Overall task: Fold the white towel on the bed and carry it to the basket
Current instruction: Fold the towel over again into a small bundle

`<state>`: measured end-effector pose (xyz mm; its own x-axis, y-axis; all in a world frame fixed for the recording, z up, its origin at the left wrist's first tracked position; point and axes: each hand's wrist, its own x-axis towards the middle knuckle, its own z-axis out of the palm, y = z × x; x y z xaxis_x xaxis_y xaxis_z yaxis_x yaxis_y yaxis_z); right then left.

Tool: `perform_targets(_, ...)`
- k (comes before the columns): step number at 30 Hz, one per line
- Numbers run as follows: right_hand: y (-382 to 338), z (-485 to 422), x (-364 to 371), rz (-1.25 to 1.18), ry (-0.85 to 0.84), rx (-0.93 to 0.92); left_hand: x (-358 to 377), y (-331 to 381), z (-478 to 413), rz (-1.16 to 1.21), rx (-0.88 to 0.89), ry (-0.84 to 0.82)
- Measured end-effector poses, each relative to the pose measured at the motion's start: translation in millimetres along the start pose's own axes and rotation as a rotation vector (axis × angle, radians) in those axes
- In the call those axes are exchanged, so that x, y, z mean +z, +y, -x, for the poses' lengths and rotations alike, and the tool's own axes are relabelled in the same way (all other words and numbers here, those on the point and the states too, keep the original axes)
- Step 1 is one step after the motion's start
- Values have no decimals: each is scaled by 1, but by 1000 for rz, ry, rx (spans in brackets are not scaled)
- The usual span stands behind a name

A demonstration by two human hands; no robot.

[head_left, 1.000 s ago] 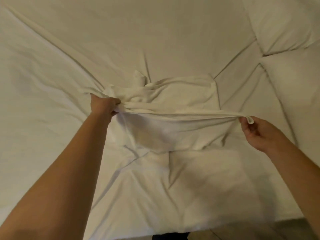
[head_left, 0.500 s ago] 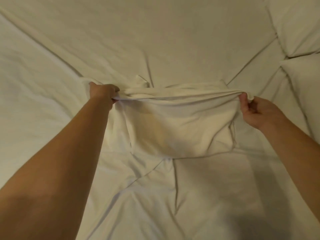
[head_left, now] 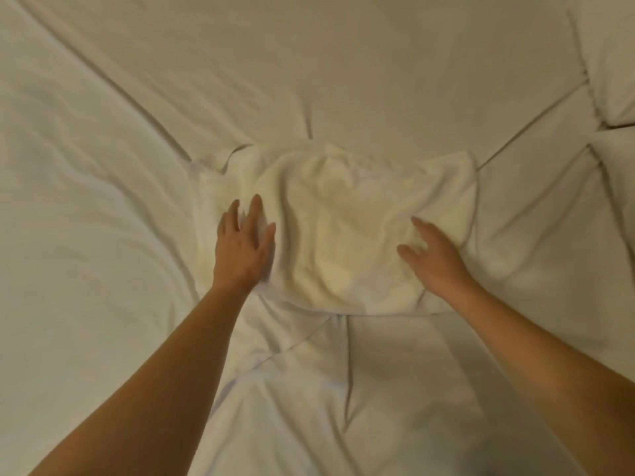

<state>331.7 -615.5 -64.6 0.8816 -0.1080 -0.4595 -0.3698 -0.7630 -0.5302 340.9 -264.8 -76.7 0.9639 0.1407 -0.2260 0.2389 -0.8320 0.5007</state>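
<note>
- Bed (head_left: 343, 63) sheet lies wrinkled under both hands.
- White towel (head_left: 360, 228) lies folded between the hands, under their fingertips.
- Left hand (head_left: 242, 249) rests flat on it, fingers (head_left: 256, 207) spread, holding nothing.
- Right hand (head_left: 436, 255) is the same.

A bedroom: a sheeted bed (head_left: 309, 63) with pillows (head_left: 608, 56).

Left hand (head_left: 244, 243) flat, fingers spread, right hand (head_left: 433, 256) palm down, fingers loosely extended, forearms bare
</note>
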Motion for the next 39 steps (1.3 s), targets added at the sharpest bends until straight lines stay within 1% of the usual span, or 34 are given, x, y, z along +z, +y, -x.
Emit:
perform_targets(1, 8, 3, 10, 122, -32, -18, 8, -3, 4, -72, 69, -21)
perform_targets(3, 31, 4, 33, 387, -164, -62, 34, -22, 16, -194, 72, -81)
perform_targets(4, 37, 5, 35, 459, -174, -69, 39, -29, 15, -231, 62, -117)
perform_targets(6, 40, 5, 32, 488, -139, -95, 45, -39, 10, -270, 43, -136)
perform_targets(9, 37, -1, 26, 485, -99, -125, 46, -37, -1, -228, 9, -123)
perform_targets(13, 39, -8, 25, 487, -131, -138, 43, -36, -5, -193, -20, -131)
perform_targets(15, 36, -9, 25, 455, -159, -144, 39, -36, -5, -174, -35, -149)
perform_targets(18, 23, -10, 23, 349, -171, -131, 31, -39, -3, -107, -111, -174)
perform_targets(21, 22, -6, 14, 276, -145, -99, 21, -38, -4, -130, -113, -183)
perform_targets(24, 34, 4, -2, 227, -71, -83, 9, -12, 1, -35, -155, -82)
perform_targets(26, 42, 9, -11, 196, -30, -37, 5, 11, 4, -63, -100, -18)
perform_targets(30, 65, 16, -22, 76, 18, 100, 12, 54, -2, -215, 76, 18)
perform_targets(32, 75, 17, -25, -10, 15, 188, 25, 75, -6, -280, 130, -1)
perform_targets(35, 88, 18, -28, -119, 13, 298, 50, 107, -13, -324, 169, -78)
perform_targets(39, 104, 12, -26, -273, 39, 369, 82, 153, -31, -321, 187, -119)
